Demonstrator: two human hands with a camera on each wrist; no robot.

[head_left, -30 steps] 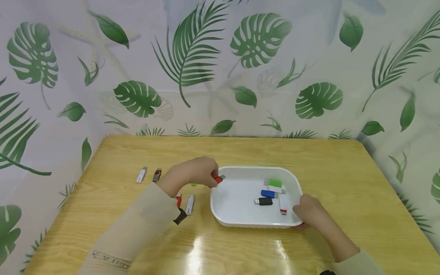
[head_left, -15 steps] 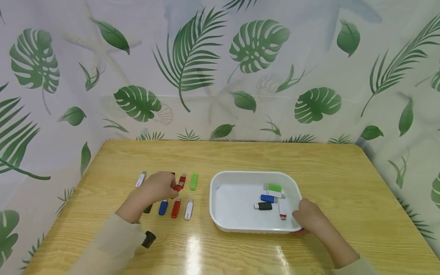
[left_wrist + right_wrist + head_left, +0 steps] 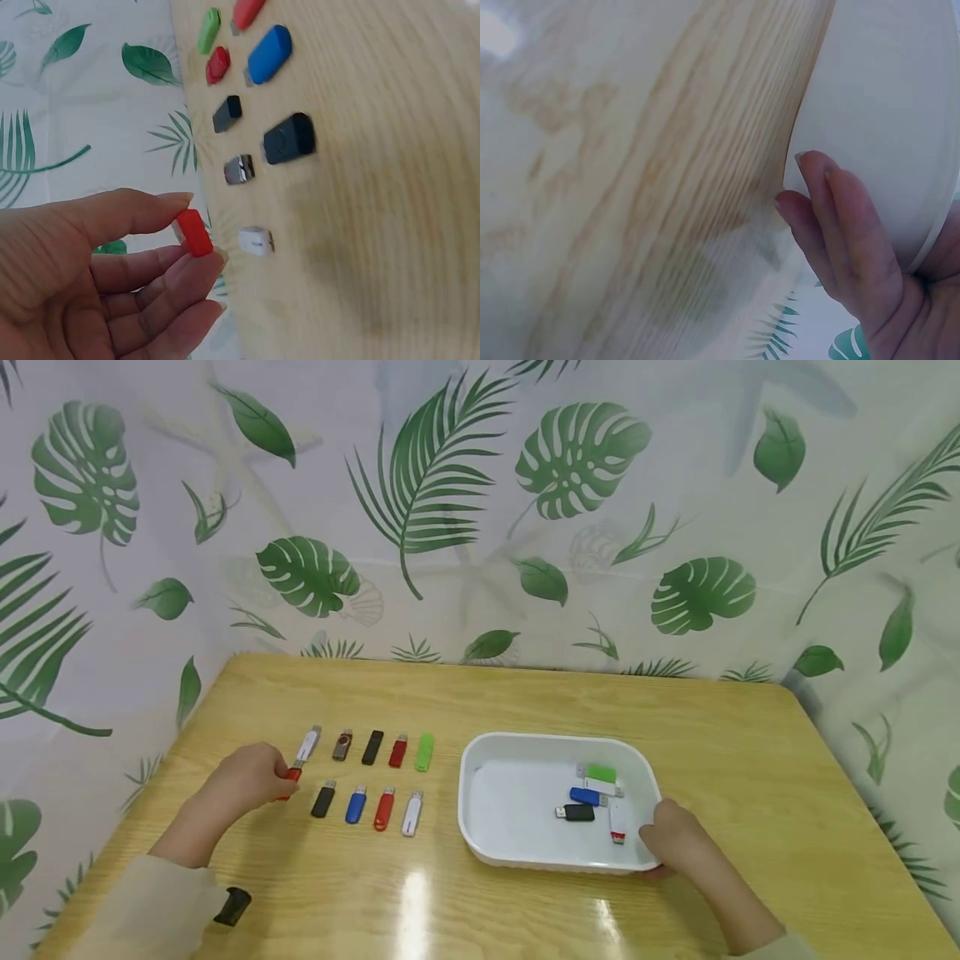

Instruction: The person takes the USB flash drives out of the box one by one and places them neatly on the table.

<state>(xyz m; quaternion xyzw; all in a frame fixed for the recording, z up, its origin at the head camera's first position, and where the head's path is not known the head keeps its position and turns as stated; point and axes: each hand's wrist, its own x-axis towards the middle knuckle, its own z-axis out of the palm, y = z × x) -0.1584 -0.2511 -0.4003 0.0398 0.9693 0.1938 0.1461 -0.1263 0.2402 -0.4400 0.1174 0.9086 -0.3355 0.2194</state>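
The red, metal-tipped USB stick (image 3: 195,234) has moved left, pinched by left fingers (image 3: 187,281); right fingers (image 3: 862,232) grip the tray (image 3: 517,793).

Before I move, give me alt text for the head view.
The left hand pinches a red USB stick left of two rows of sticks on a wooden table. The right hand grips a white tray holding five more sticks.

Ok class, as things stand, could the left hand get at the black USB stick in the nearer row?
Probably yes: the black stick lies close to the left hand with nothing between, though its fingers pinch a red stick.
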